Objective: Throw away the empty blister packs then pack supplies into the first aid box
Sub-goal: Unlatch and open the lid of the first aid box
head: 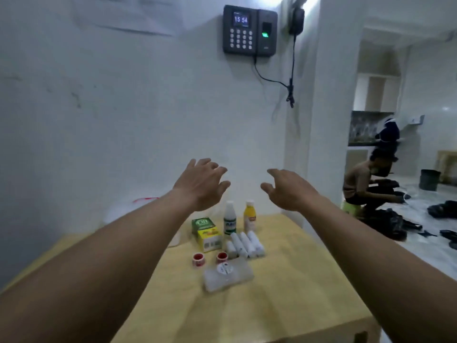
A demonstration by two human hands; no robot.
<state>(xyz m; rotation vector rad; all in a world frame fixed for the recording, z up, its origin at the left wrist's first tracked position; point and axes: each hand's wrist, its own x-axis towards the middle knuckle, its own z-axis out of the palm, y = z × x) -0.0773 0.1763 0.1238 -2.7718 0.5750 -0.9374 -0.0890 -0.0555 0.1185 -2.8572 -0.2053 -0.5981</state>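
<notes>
My left hand (202,184) and my right hand (289,189) are raised above the far edge of the table, both open and holding nothing. Below them on the yellow table (284,293) stand a white bottle (230,221), a yellow bottle (249,216) and a green-and-yellow box (206,233). Several white gauze rolls (244,243) lie beside the box. Two red tape rolls (210,258) sit nearer me. A clear plastic packet (227,274) lies in front of them. A white box with a red handle (138,209) is mostly hidden behind my left forearm.
A white wall rises just behind the table, with a black keypad device (249,30) and a hanging cable. At the right a person (368,184) crouches on the floor among dark shoes (393,224). A dark bucket (429,179) stands farther back.
</notes>
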